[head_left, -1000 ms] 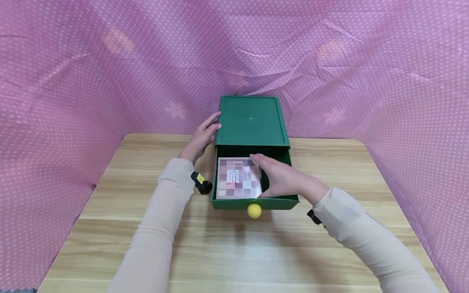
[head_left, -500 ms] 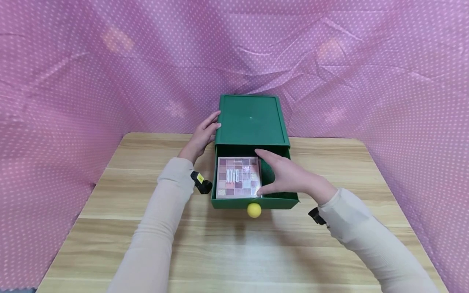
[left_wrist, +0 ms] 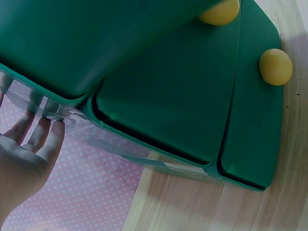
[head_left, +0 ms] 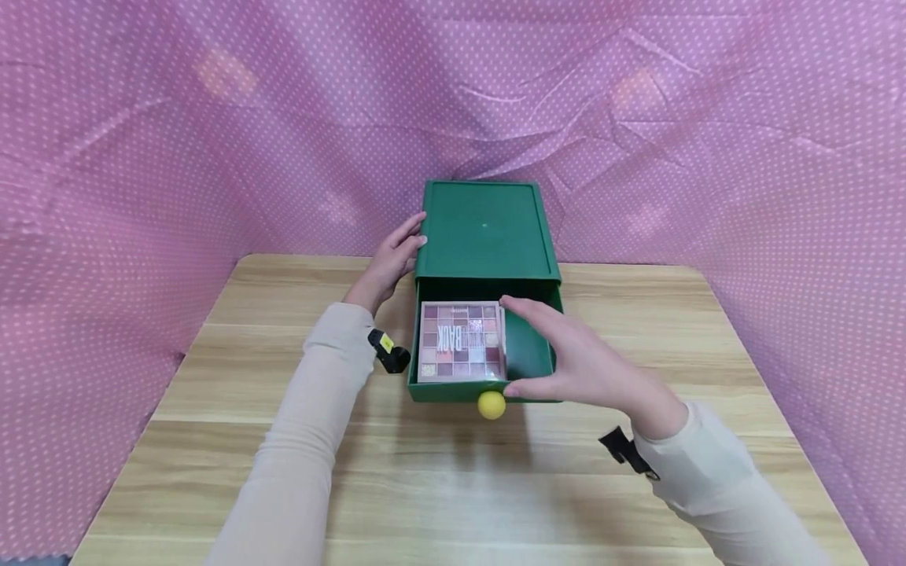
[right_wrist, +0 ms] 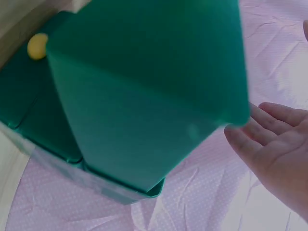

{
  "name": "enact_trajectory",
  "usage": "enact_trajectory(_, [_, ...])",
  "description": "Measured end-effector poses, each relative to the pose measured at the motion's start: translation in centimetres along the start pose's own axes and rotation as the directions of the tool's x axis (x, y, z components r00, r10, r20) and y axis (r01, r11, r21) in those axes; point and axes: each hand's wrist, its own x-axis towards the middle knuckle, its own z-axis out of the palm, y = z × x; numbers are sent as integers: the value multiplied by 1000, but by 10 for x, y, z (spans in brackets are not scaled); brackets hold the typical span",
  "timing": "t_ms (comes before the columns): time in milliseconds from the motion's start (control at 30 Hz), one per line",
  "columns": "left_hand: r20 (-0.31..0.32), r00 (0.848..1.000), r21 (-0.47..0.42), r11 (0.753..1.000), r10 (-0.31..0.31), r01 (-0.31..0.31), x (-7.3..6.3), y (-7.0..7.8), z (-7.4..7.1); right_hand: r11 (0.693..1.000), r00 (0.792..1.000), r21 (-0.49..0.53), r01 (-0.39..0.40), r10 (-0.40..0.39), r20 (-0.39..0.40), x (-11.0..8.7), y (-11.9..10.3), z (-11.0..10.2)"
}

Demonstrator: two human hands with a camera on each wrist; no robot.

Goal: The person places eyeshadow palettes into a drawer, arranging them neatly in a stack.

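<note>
A green drawer cabinet (head_left: 488, 228) stands at the back of the table with its top drawer (head_left: 453, 392) pulled out. In that drawer's left part lies an eyeshadow palette (head_left: 460, 343) with a grid of pinkish and purple shades. My left hand (head_left: 388, 266) rests its fingers against the cabinet's left side; the left wrist view shows the fingertips (left_wrist: 57, 129) at the clear side wall. Over the drawer's right half, my right hand (head_left: 591, 363) spreads thumb and fingers apart, holding nothing. Its thumb is right at the front rim, near the yellow knob (head_left: 491, 406).
Beneath the open drawer, the lower drawers (left_wrist: 168, 91) are closed, each with a yellow knob (left_wrist: 275, 67). Pink dotted cloth (head_left: 453, 94) hangs behind and at both sides of the wooden table (head_left: 439, 503).
My right hand has drawn off the palette to the right and towards me, its thumb shifting to the drawer's front rim. The palette stays in the drawer; my left hand has not moved.
</note>
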Motion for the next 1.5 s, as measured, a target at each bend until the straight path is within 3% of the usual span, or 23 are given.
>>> enact_trajectory(233, [-10, 1000, -7, 1000, 8, -8, 6, -6, -3, 978, 980, 119, 169, -154, -127, -17, -9, 14])
enact_trajectory(433, [-9, 1000, -4, 1000, 11, -11, 8, -8, -4, 904, 924, 264, 336, -262, -279, -29, -10, 35])
enact_trajectory(533, [-8, 1000, -5, 1000, 9, -9, 9, -8, -5, 866, 909, 340, 366, -254, -331, -34, -10, 46])
enact_trajectory(667, [-3, 1000, -1, 1000, 5, -5, 10, -8, -5, 848, 932, 441, 293, -152, -328, -43, -7, 61])
enact_trajectory(800, [5, 1000, -7, 1000, 8, -8, 11, -8, -5, 841, 967, 518, 156, -23, -255, -53, 0, 77])
enact_trajectory(1000, [4, 1000, -19, 1000, 12, -12, 12, -7, -5, 808, 982, 586, 55, 62, -179, -63, 13, 100])
enact_trajectory(1133, [7, 1000, -20, 1000, 17, -17, 11, -7, -5, 788, 977, 616, -17, 143, -156, -65, 16, 109])
enact_trajectory(1267, [9, 1000, -17, 1000, 18, -18, 11, -8, -4, 772, 959, 630, -80, 231, -162, -62, 16, 116])
enact_trajectory(1500, [-9, 1000, 11, 1000, 13, -13, 10, -8, -4, 732, 928, 676, -81, 303, -216, -54, 14, 126])
